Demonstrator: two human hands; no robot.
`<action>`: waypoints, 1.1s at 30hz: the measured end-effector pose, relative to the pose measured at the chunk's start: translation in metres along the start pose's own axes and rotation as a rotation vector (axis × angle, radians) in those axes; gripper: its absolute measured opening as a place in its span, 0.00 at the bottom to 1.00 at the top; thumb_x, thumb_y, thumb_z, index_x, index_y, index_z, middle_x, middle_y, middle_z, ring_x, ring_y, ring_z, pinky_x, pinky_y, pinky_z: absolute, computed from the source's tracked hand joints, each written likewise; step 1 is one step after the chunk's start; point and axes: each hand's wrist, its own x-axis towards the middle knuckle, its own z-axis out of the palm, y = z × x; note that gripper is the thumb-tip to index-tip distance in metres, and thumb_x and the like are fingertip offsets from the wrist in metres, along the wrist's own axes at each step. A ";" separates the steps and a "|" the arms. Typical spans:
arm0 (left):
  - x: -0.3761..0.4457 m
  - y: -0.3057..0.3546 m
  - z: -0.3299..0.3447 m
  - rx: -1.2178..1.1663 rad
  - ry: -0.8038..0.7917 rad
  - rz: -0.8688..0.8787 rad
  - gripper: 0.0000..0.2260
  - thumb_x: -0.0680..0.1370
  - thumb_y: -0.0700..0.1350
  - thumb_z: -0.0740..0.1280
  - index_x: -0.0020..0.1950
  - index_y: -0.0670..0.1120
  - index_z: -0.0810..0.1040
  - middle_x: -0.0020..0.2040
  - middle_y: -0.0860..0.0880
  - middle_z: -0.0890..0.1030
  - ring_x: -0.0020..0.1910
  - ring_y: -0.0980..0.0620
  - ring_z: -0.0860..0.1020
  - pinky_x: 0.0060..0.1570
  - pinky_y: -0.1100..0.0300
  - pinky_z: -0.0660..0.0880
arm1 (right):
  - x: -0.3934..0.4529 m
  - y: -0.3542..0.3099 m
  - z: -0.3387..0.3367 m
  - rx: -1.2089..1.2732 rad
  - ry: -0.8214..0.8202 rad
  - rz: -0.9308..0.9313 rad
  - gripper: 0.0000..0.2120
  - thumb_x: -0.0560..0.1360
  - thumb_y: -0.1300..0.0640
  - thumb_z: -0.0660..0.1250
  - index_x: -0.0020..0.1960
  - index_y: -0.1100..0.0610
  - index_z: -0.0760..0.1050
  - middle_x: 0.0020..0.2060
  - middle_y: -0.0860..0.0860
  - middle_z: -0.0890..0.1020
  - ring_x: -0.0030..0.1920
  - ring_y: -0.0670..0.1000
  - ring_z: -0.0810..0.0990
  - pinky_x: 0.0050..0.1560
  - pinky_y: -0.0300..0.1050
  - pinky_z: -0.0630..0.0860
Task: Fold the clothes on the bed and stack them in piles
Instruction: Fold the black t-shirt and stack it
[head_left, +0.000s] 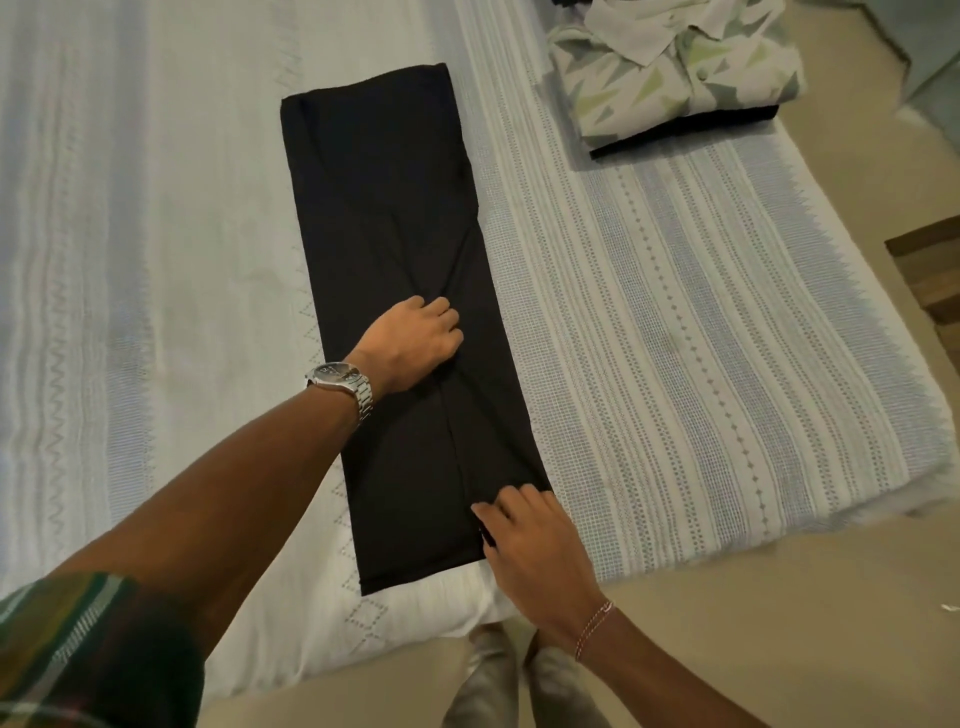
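Observation:
A black garment (384, 218) lies folded into a long narrow strip on the bed (701, 322), running from the near edge toward the far side. My left hand (415, 343), with a metal watch on the wrist, sits on the middle of the strip with its fingers curled into the cloth, which puckers around them. My right hand (524, 530) lies at the near right corner of the garment, and its fingers pinch the folded flap's edge. At the far right a pile of folded clothes (675, 78) has a white and green patterned shirt on top of a black piece.
The bed carries a white and pale blue striped cover. Its right edge and near edge drop to a beige floor (779, 623). A wooden piece of furniture (935, 270) shows at the right border. My feet (519, 686) stand at the bed's near edge.

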 end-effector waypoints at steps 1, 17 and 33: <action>-0.002 0.001 0.002 -0.002 0.005 -0.021 0.11 0.80 0.44 0.66 0.62 0.47 0.77 0.57 0.48 0.77 0.57 0.48 0.74 0.51 0.55 0.73 | 0.000 0.000 0.002 0.001 0.004 0.002 0.15 0.70 0.55 0.77 0.56 0.54 0.83 0.42 0.49 0.78 0.41 0.50 0.76 0.43 0.45 0.77; -0.024 0.005 0.007 -0.037 0.045 -0.262 0.09 0.75 0.40 0.68 0.55 0.45 0.74 0.54 0.44 0.75 0.50 0.46 0.74 0.44 0.53 0.71 | -0.008 -0.001 0.004 0.253 0.005 0.034 0.14 0.83 0.46 0.63 0.62 0.53 0.79 0.51 0.47 0.80 0.47 0.45 0.77 0.49 0.39 0.75; -0.026 0.127 0.025 -0.458 0.297 -0.232 0.18 0.83 0.47 0.58 0.67 0.38 0.75 0.67 0.39 0.76 0.64 0.41 0.75 0.62 0.47 0.74 | -0.005 0.069 0.005 0.047 -0.036 0.027 0.24 0.79 0.40 0.68 0.64 0.57 0.76 0.61 0.55 0.77 0.60 0.55 0.77 0.61 0.52 0.76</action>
